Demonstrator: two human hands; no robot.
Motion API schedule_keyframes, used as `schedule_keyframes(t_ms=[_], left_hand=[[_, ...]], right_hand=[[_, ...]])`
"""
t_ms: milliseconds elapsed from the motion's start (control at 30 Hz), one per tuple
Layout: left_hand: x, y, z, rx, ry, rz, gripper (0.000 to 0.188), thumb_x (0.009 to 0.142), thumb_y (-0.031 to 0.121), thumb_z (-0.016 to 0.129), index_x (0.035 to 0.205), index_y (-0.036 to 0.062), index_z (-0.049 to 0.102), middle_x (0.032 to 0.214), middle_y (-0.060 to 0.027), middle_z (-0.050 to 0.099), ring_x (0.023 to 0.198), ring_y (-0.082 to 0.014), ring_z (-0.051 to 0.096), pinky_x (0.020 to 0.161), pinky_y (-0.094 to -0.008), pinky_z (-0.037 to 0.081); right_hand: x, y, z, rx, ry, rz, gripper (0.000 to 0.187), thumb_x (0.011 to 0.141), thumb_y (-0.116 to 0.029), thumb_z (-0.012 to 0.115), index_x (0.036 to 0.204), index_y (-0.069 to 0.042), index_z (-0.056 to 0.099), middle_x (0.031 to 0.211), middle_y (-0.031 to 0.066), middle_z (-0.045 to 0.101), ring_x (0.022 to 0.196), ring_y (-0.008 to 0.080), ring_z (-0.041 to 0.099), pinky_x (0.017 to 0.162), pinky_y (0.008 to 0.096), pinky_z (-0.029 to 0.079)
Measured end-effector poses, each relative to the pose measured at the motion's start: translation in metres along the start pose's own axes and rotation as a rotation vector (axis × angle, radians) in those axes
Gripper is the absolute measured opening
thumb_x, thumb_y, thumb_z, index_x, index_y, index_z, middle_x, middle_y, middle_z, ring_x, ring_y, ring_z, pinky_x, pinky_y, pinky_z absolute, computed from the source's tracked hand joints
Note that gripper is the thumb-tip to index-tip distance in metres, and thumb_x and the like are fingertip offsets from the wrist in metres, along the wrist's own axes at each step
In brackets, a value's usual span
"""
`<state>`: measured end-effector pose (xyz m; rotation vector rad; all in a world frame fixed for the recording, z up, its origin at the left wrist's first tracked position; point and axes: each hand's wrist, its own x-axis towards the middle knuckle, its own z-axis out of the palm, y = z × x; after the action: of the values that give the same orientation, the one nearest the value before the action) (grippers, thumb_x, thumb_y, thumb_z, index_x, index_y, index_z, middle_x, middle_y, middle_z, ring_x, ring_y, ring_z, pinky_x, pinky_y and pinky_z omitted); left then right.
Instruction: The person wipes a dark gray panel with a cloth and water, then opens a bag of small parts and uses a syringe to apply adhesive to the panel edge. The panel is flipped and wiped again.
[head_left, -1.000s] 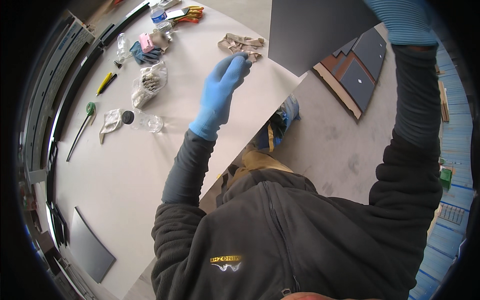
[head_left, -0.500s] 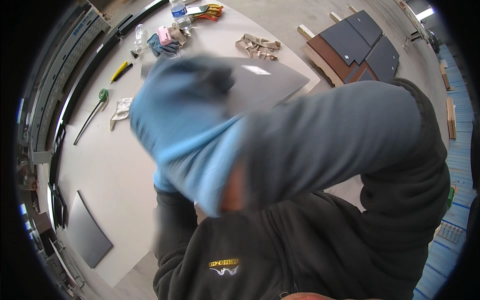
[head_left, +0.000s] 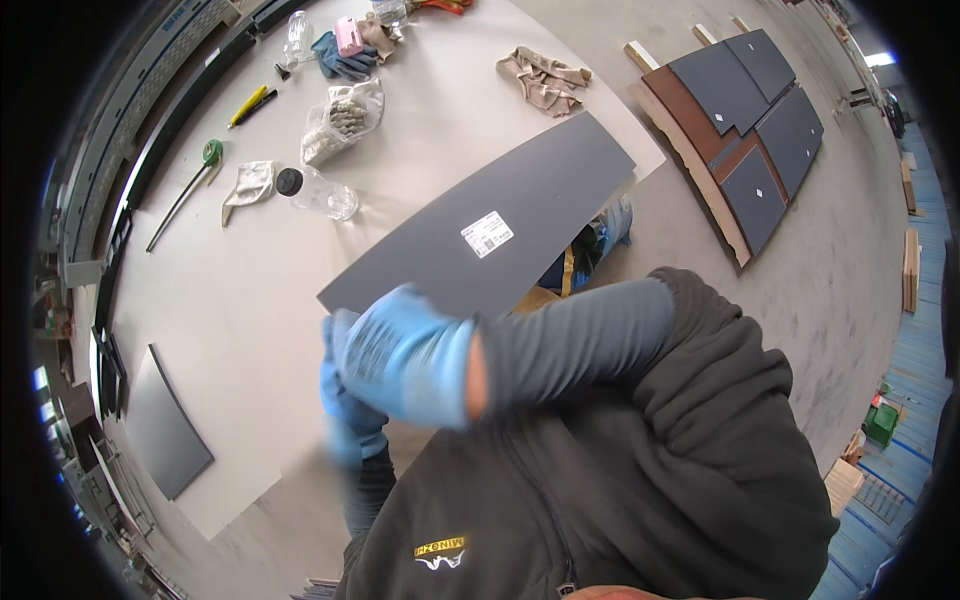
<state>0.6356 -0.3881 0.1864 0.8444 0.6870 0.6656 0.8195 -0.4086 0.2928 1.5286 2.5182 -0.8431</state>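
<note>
A curved dark grey panel (head_left: 400,258) with a white label (head_left: 487,234) lies slantwise across the near right part of the table (head_left: 260,320). My right hand (head_left: 408,355), in a blue glove, is at the panel's near left end, its fingers turned away. Close against it on the left is my left hand (head_left: 345,405), gloved too and smeared by motion. The hands overlap, and whether either one grips the panel or anything else is hidden. A clear plastic bottle (head_left: 328,196) with a black cap lies just beyond the panel.
Further off are a clear bag (head_left: 344,118), a beige cloth (head_left: 545,80), a yellow cutter (head_left: 248,105), a green-ended tool (head_left: 210,154) and a white glove (head_left: 250,187). A smaller grey panel (head_left: 165,430) lies at left. Stacked panels (head_left: 757,195) sit on the floor at right.
My right hand and forearm have swung down and toward me, uncovering the grey panel, the bottle and the clear bag. The left hand now shows partly beside the right.
</note>
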Motion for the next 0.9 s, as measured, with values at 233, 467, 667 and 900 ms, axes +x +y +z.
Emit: schedule_keyframes(t_ms=[233,467,667,900], left_hand=[[0.002,-0.03,-0.017,0.071,0.345,-0.224,0.053,0.117,0.041,0.045,0.142,-0.0029,0.061,0.132,-0.0101,0.072,0.115,-0.016,0.071,0.098,-0.0304,0.058],[0.021,-0.125,-0.065,0.082,0.773,-0.421,0.055,0.114,0.048,0.05,0.125,-0.0022,0.069,0.105,-0.005,0.074,0.082,-0.0085,0.067,0.069,-0.0249,0.055],[0.003,-0.186,-0.075,0.059,0.773,-0.522,0.056,0.114,0.049,0.047,0.141,0.0008,0.059,0.13,-0.0091,0.069,0.112,-0.02,0.07,0.097,-0.0378,0.061],[-0.022,-0.224,-0.077,0.091,0.89,-0.491,0.058,0.114,0.05,0.049,0.136,-0.0024,0.063,0.123,-0.0088,0.071,0.107,-0.0185,0.069,0.091,-0.0347,0.06]], right_hand=[[-0.094,0.268,0.084,0.558,0.622,0.607,0.049,0.097,-0.026,0.069,0.138,0.001,0.064,0.117,0.0219,0.076,0.113,0.0271,0.074,0.097,0.0381,0.059],[-0.18,0.445,0.23,-0.131,0.705,1.167,0.061,0.098,-0.06,0.061,0.117,-0.003,0.069,0.123,0.0242,0.071,0.115,0.0416,0.068,0.1,0.0497,0.053],[-0.183,0.454,0.242,-0.045,0.73,1.15,0.058,0.097,-0.063,0.062,0.099,-0.005,0.066,0.099,0.0221,0.073,0.095,0.0433,0.07,0.084,0.0542,0.054],[-0.205,0.427,0.239,-0.036,0.627,1.111,0.053,0.093,-0.057,0.068,0.101,-0.004,0.067,0.097,0.024,0.074,0.094,0.0428,0.071,0.084,0.0535,0.055]])
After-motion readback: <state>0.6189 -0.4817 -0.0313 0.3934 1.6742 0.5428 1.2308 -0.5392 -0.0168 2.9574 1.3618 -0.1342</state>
